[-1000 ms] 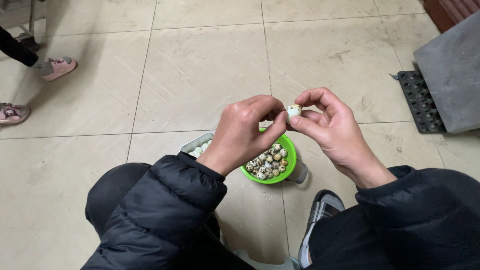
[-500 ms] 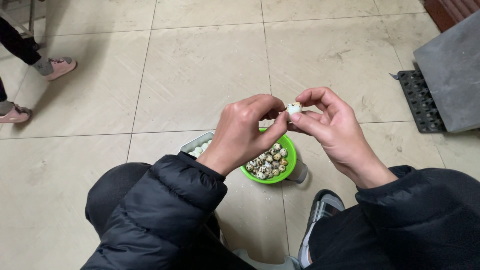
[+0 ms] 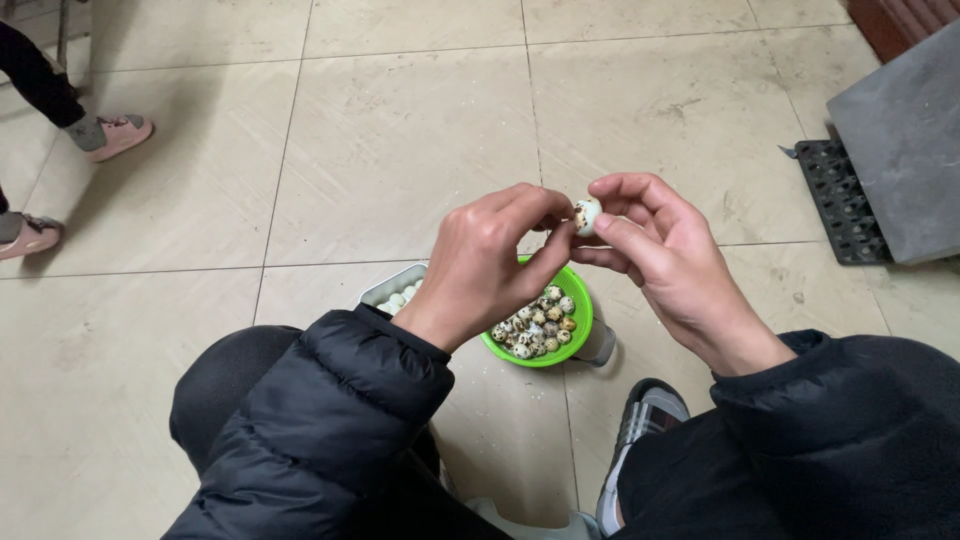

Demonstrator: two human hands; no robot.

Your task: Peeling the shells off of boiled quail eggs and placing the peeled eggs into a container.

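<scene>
- Small speckled egg [image 3: 587, 214], just above the centre of the frame, sits pinched between the fingertips of both hands; part of it shows plain white, so the shell looks partly off, though the detail is too small to be sure.
- The left hand [image 3: 492, 262] curls in from the left, thumb and forefinger pressed on the egg's left side, the other fingers folded away so they stay clear of the shell.
- The right hand [image 3: 668, 262] comes in from the right, thumb and forefinger closed on the egg's other side; held from both sides, the egg is steady enough for fine fingertip work.
- The egg is held directly above the green bowl [image 3: 580, 345] of speckled eggs [image 3: 535, 325] on the floor [image 3: 400, 150], probably so that falling bits land in or near it and the next egg is close by.
- A pale container [image 3: 385, 290], half hidden behind the left wrist, holds plain white eggs [image 3: 400, 298], kept apart from the speckled ones.
- The person crouches in a dark padded jacket [image 3: 330, 420], knees on either side of the bowl, a grey shoe [image 3: 645, 425] at lower centre.
- At upper left, another person's pink shoes [image 3: 118, 135] stand well apart; a black grid tray [image 3: 835, 200] lies at the right edge under a grey slab [image 3: 900, 140].
</scene>
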